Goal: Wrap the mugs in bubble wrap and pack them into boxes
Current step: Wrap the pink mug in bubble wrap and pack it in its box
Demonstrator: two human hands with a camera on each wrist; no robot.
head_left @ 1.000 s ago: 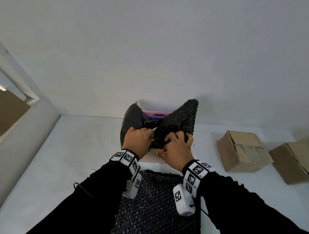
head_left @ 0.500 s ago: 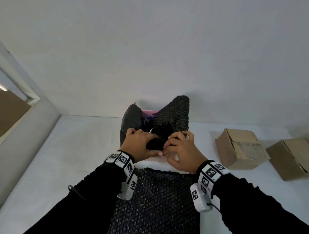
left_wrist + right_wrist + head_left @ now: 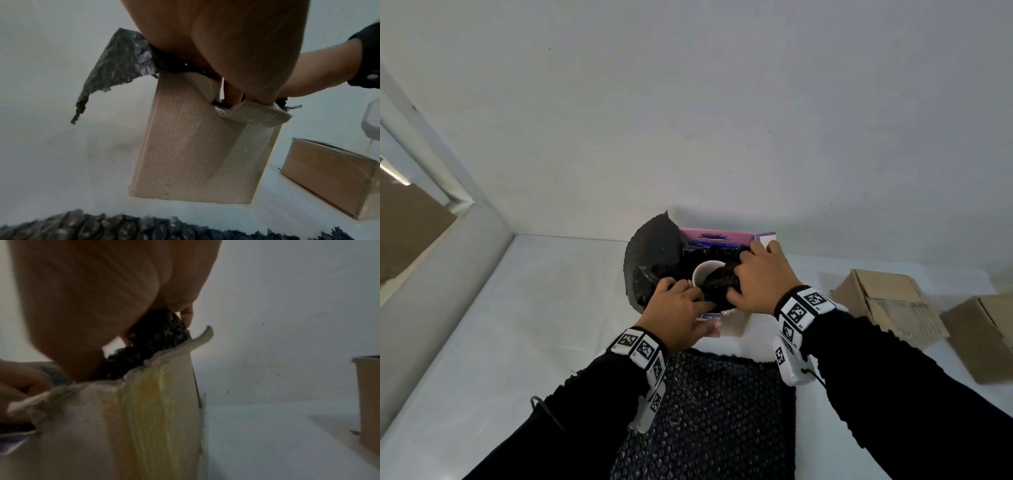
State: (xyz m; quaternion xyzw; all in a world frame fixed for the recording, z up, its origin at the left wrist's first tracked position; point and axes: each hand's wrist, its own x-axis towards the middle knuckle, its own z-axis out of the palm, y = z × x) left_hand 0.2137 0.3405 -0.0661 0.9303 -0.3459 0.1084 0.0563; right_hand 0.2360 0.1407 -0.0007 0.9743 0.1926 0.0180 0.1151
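Observation:
A white mug (image 3: 707, 273) sits inside an open cardboard box (image 3: 195, 146) by the back wall, its rim showing amid black bubble wrap (image 3: 717, 286). My right hand (image 3: 750, 270) lies over the right side of the box, its fingers curled on a wad of the bubble wrap (image 3: 158, 337) and pushing it down. Over the near edge sits my left hand (image 3: 688, 301), fingers inside on the wrap and thumb along the front flap (image 3: 257, 113). One corner of wrap (image 3: 654, 257) still stands up at the left. The box's pink inner flap (image 3: 717, 236) stands at the back.
A second sheet of black bubble wrap (image 3: 705, 418) lies flat on the white table (image 3: 534, 325) between my forearms. Two brown cardboard boxes (image 3: 887, 308) (image 3: 986, 335) sit to the right. The wall is right behind the open box, and a ledge runs along the left.
The tall right corner of wrap has been pushed down into the box, and the mug's rim now shows. My right hand has moved to the box's far right; the left has slid nearer.

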